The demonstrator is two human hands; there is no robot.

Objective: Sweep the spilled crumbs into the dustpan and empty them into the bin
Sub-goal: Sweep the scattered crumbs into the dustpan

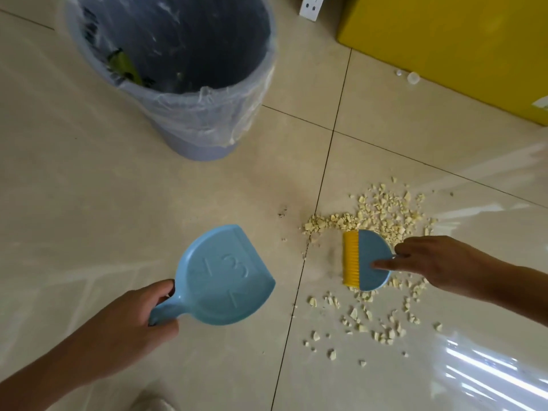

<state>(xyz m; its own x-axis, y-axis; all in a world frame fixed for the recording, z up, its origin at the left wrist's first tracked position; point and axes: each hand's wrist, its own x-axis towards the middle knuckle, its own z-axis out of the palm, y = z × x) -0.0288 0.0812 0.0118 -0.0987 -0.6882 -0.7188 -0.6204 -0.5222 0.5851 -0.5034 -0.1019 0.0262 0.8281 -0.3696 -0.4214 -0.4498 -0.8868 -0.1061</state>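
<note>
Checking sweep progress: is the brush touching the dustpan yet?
Apart. The head view shows bare floor, with a tile seam, between the dustpan lip and the brush bristles.

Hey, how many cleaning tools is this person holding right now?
2. The blue dustpan is in the left hand, left of the crumbs. The brush with yellow bristles is in the right hand, down among the crumbs. None appears hidden.

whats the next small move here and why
Probably bring the dustpan in the left hand rightwards until its lip meets the crumbs. It looks empty and sits apart from them, while the brush in the right hand is among them, bristles facing the pan.
</note>
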